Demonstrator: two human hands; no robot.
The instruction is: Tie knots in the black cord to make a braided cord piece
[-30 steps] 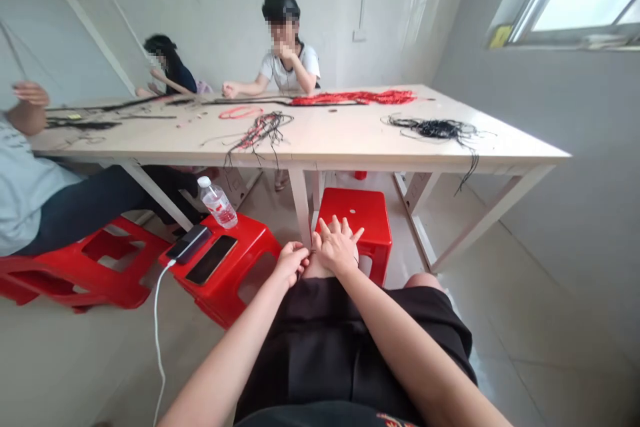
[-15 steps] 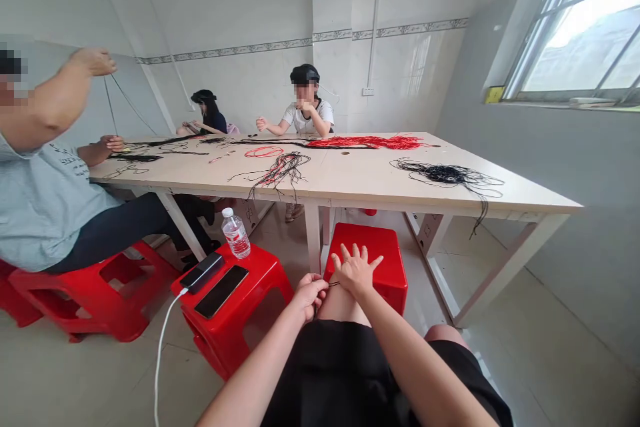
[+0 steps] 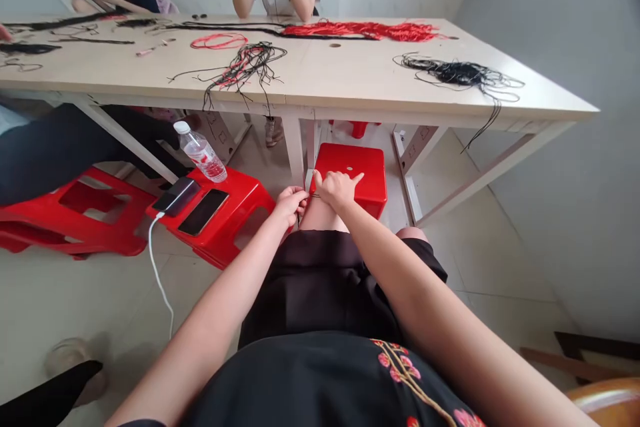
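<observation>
My left hand (image 3: 291, 205) is closed in a pinch beside my bare leg, at its left side. A thin black cord (image 3: 315, 195) runs from its fingertips across the skin. My right hand (image 3: 339, 188) lies palm down on the leg just above the knee area, over the cord, with thumb and little finger spread apart. Its middle fingers point away from me and are partly hidden. The cord's far end, under the right palm, cannot be seen.
A red stool (image 3: 350, 163) stands beyond my knee. On another red stool (image 3: 240, 197) are a water bottle (image 3: 203, 155), a phone (image 3: 203, 211) and a power bank (image 3: 176, 196). The table (image 3: 350, 83) bears black cords (image 3: 457, 72) and red cords (image 3: 360, 30). Co-workers sit around it.
My view has tilted down, so the table sits higher. My right hand's fingers, stretched and spread before, now curve over the leg. The left hand still pinches the cord.
</observation>
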